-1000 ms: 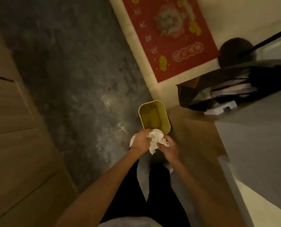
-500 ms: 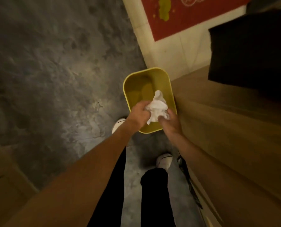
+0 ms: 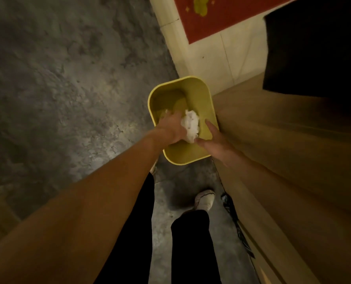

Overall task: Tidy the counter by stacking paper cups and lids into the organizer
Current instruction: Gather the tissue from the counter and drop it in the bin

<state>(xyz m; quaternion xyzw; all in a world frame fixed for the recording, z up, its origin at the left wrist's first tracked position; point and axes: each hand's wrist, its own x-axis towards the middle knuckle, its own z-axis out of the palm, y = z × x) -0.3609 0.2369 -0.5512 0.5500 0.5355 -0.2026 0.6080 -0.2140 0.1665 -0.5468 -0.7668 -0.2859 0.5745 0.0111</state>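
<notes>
A yellow waste bin (image 3: 199, 89) stands on the grey floor against a wooden cabinet. A crumpled white tissue (image 3: 190, 124) sits over the bin's mouth, touching the fingers of my left hand (image 3: 171, 130), which reaches down over the near rim. My right hand (image 3: 212, 140) is just right of the tissue with fingers spread and nothing in it. No paper cups, lids or organizer are in view.
A wooden cabinet side (image 3: 283, 160) fills the right. A dark object (image 3: 314, 48) overhangs at the top right. A red mat (image 3: 221, 15) lies on pale tiles beyond the bin. My legs and a white shoe (image 3: 204, 201) stand below.
My view and both hands dropped closer to the bin. The right hand let go of the tissue and opened; the tissue now sits lower, inside the bin's mouth.
</notes>
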